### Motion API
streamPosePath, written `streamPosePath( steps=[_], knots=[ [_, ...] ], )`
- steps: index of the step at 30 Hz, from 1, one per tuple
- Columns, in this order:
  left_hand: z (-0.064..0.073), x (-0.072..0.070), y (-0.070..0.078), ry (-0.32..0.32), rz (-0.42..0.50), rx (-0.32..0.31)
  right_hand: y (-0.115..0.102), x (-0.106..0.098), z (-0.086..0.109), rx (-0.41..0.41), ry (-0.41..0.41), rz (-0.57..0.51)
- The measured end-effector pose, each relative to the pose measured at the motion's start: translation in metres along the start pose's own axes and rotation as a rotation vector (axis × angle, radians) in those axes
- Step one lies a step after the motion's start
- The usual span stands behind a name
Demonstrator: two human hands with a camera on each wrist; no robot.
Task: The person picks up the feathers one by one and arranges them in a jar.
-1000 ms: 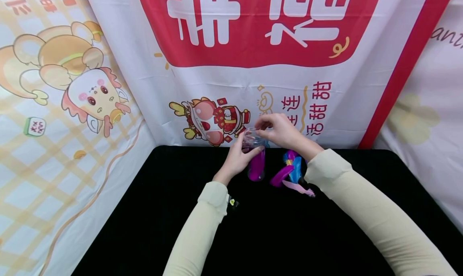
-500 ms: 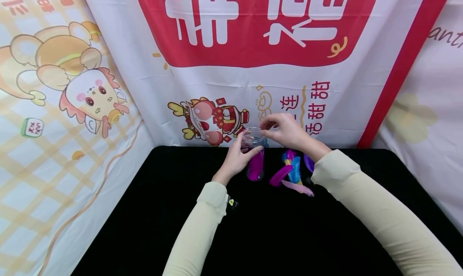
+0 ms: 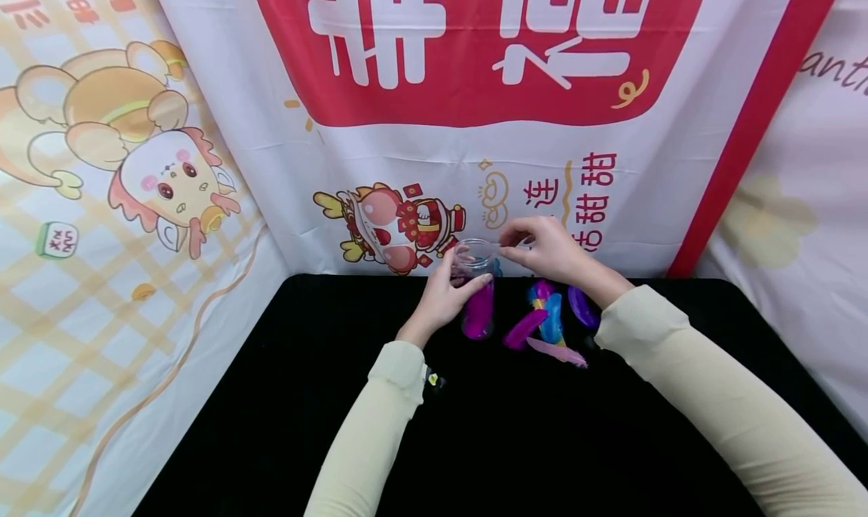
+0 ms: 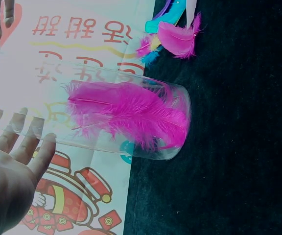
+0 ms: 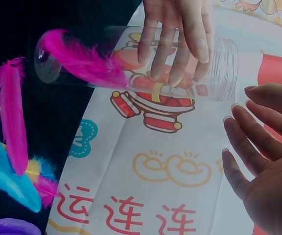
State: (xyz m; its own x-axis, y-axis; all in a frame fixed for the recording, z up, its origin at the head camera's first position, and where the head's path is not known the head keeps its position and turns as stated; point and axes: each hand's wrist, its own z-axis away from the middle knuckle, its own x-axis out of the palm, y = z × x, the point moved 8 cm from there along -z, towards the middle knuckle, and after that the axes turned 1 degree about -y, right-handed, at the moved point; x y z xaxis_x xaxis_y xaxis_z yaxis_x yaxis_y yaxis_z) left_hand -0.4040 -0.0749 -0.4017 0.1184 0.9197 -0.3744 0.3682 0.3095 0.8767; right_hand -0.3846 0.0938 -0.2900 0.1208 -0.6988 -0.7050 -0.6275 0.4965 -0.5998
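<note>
A clear, wide-mouthed plastic jar (image 3: 478,261) with magenta feathers (image 4: 131,115) inside is gripped by my left hand (image 3: 444,297). Its fingers wrap the upper part of the jar, below the ridged neck seen in the right wrist view. The jar stands upright near the back edge of the black table. Just right of the jar's mouth, my right hand (image 3: 542,247) hovers with nothing in it; in the right wrist view its fingers (image 5: 248,142) are spread and loosely bent. More feathers lie right of the jar: magenta (image 3: 525,328), blue (image 3: 552,321), pale pink (image 3: 559,352) and purple (image 3: 582,307).
The black table (image 3: 502,442) stretches toward me. Behind it hangs a white printed cloth (image 3: 407,155) with a red panel, close past the jar. Another patterned cloth (image 3: 122,276) closes off the left side. A small dark object (image 3: 434,380) shows beside my left cuff.
My right hand has drawn back to the right, away from the jar's mouth. More of the purple feather shows beneath its forearm. My left hand and the jar have stayed in place.
</note>
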Motion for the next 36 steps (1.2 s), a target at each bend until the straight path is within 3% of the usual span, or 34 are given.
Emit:
streamPosePath(
  steps=[9, 24, 36],
  knots=[
    [0.000, -0.001, 0.001, -0.005, 0.004, -0.016, 0.015, 0.001, 0.007, 0.058, -0.043, -0.001],
    [0.000, 0.000, -0.002, -0.006, -0.003, -0.021, 0.032, 0.000, 0.022, 0.071, -0.024, 0.023],
    [0.000, 0.000, 0.000, -0.007, -0.004, -0.021, 0.059, 0.007, 0.037, 0.160, -0.071, 0.024]
  ],
)
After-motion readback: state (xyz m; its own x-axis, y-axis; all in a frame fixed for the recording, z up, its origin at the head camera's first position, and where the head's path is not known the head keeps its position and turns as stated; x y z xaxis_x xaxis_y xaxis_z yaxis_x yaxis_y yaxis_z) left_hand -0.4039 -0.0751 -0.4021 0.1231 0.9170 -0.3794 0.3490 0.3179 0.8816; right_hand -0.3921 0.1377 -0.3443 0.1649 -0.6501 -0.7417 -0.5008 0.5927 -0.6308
